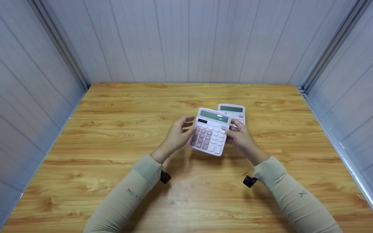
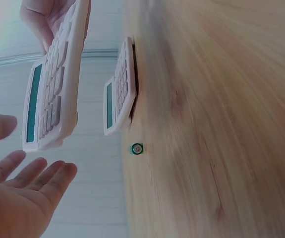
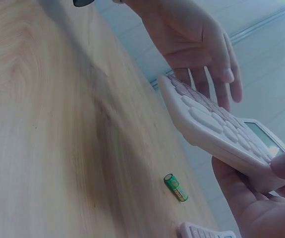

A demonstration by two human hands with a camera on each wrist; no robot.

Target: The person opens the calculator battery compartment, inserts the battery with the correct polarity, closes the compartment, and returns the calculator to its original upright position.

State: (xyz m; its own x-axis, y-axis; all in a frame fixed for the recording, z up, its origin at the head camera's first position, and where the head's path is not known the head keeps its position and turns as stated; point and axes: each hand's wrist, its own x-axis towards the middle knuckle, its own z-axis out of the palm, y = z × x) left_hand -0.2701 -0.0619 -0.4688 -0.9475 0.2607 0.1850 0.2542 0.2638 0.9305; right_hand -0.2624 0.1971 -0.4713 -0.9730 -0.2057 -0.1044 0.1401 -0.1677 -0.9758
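A pale pink calculator [image 1: 209,132] is held above the table, its keys facing up. The right hand [image 1: 245,141] grips its right edge, thumb on the front and fingers behind. Beside its left edge is the left hand [image 1: 177,137]; in the left wrist view that hand [image 2: 26,191] has its fingers spread and apart from the calculator [image 2: 53,84]. A second calculator [image 1: 235,110] lies on the table behind, partly hidden by the held one. A green battery [image 3: 176,187] lies on the table in the right wrist view, hidden in the head view.
The wooden table [image 1: 115,129] is bounded by a pale panelled wall [image 1: 186,42] at the back and by walls on both sides. A black wrist device [image 1: 165,177] is at the left sleeve and another [image 1: 249,181] at the right.
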